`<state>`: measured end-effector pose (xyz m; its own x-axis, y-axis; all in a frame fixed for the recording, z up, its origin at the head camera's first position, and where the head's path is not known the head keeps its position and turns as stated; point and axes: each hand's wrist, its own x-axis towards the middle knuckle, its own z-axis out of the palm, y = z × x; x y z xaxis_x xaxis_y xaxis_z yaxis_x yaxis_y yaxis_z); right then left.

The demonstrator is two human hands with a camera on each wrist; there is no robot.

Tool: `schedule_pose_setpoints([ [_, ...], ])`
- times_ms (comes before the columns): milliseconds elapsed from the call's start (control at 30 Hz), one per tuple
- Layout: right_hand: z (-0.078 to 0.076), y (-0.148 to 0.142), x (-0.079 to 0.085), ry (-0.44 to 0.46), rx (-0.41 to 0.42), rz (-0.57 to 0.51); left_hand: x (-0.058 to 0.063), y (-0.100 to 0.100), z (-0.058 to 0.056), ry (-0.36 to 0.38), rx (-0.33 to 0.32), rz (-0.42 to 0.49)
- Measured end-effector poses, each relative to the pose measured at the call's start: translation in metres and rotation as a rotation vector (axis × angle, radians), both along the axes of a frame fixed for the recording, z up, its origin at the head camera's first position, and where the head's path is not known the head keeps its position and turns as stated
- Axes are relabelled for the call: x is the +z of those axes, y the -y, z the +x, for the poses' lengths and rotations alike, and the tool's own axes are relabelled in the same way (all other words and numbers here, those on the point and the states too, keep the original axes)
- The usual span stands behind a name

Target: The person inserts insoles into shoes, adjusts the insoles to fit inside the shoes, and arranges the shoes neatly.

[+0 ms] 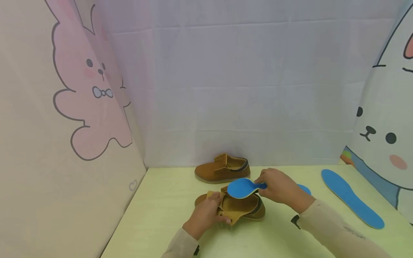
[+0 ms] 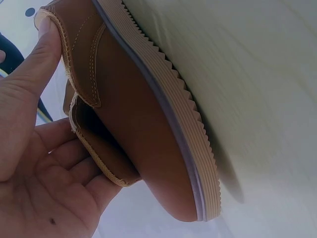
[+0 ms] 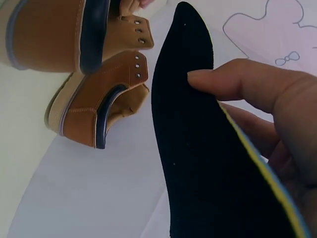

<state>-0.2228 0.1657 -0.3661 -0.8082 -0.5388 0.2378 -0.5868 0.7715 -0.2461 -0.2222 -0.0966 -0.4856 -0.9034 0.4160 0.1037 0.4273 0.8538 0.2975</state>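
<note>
My left hand [image 1: 206, 213] holds a brown shoe [image 1: 259, 214] by the flaps at its opening. In the left wrist view the thumb lies on one flap of the shoe [image 2: 143, 114], and the fingers are at the other. Between thumb and fingers my right hand [image 1: 280, 188] pinches a blue insole [image 1: 240, 188], whose rounded end is over the shoe's opening. The right wrist view shows the dark underside of this insole [image 3: 183, 124] with the thumb pressed on it. A blue end also shows past the right wrist.
Behind the held shoe, a matching brown shoe [image 1: 209, 172] stands near the back of the pale yellow table [image 1: 155, 215]. Another blue insole [image 1: 351, 199] lies flat at the right. Light fabric walls [image 1: 242, 89] with cartoon animals enclose the back and sides.
</note>
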Motion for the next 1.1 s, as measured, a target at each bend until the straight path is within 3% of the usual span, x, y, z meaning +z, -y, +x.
schedule_pose_setpoints([
  [267, 0.001, 0.014, -0.007, 0.049, 0.006, 0.070, 0.001, 0.001, -0.001, -0.007, -0.010, 0.010],
  [500, 0.000, 0.023, -0.014, -0.019, 0.076, 0.127, 0.000, 0.001, 0.000, -0.007, -0.012, 0.001],
  [800, -0.004, 0.033, -0.026, -0.057, 0.048, 0.208, 0.001, 0.001, 0.001, 0.009, 0.008, -0.012],
  [1100, -0.008, 0.042, -0.035, -0.082, 0.059, 0.184, -0.001, 0.001, -0.001, -0.018, -0.010, -0.023],
])
